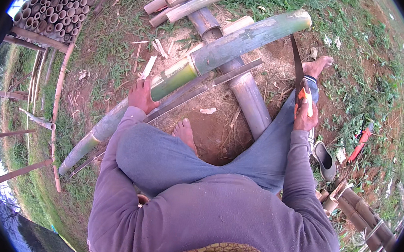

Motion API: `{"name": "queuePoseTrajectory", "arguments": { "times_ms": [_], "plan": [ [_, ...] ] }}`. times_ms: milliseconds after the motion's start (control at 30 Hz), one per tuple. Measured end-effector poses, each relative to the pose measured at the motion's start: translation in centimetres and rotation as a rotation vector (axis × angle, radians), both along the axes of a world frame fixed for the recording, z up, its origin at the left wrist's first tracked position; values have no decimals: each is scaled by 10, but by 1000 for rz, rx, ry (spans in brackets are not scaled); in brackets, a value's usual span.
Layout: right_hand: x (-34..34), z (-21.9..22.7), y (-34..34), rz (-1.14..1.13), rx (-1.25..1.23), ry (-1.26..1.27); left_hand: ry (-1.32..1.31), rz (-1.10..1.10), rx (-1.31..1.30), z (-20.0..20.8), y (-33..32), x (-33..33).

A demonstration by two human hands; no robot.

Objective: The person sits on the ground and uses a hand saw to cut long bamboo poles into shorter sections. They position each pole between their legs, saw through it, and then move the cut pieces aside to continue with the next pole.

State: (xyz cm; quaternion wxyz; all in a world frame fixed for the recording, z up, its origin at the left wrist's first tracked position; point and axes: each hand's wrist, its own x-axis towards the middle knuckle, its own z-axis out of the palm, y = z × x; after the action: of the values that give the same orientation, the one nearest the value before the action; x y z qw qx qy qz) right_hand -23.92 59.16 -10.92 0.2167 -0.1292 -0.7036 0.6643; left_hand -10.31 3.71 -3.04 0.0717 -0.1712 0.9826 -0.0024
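A long green bamboo pole (248, 41) runs from the upper right down to the lower left, lying across a thicker weathered bamboo pole (250, 101). My left hand (142, 97) is closed over the long pole, left of my bent knee. A pale bamboo sliver (148, 66) shows at its fingertips; I cannot tell if the fingers touch it. In my right hand (304, 119) is a handsaw (298, 60), gripped by its orange and white handle. The dark blade points up and away, its tip close to the pole's far right end.
Several cut bamboo pieces (193, 3) lie at the top. Split bamboo strips (238, 73) run beside the pole. A bamboo rack (59, 108) stands left, with stacked bamboo tubes (53, 10) behind. At right are a grey shoe (324, 160), a red-wrapped tool (360, 145) and bundled bamboo (365, 214).
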Motion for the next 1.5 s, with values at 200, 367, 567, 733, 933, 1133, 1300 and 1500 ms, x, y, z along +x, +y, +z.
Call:
{"name": "queuePoseTrajectory", "arguments": {
  "times_ms": [200, 367, 567, 733, 933, 1133, 1300, 1500],
  "plan": [
    [10, 38, -37, 277, 882, -167, 132, 5, -136, -36, 7, 29],
    [-81, 33, -43, 363, 715, -261, 122, 4, -104, -24, 15, 21],
    [-327, 50, -5, 52, 448, -236, 167, -79, -127, -30, 12, 16],
    [-392, 50, -10, 343, 476, -278, 167, -75, -57, -31, 10, 23],
    [-401, 43, -9, 302, 371, -318, -134, 105, 569, 2, -48, -1],
    [-422, 36, -34, 331, 232, -438, -232, 153, 615, 0, -62, 16],
    [-425, 23, -13, 506, 137, -520, -315, -76, 485, 26, -50, -22],
    [-376, 35, -87, 1044, 461, -545, -427, 83, 460, 24, -71, 81]
  ]
}}
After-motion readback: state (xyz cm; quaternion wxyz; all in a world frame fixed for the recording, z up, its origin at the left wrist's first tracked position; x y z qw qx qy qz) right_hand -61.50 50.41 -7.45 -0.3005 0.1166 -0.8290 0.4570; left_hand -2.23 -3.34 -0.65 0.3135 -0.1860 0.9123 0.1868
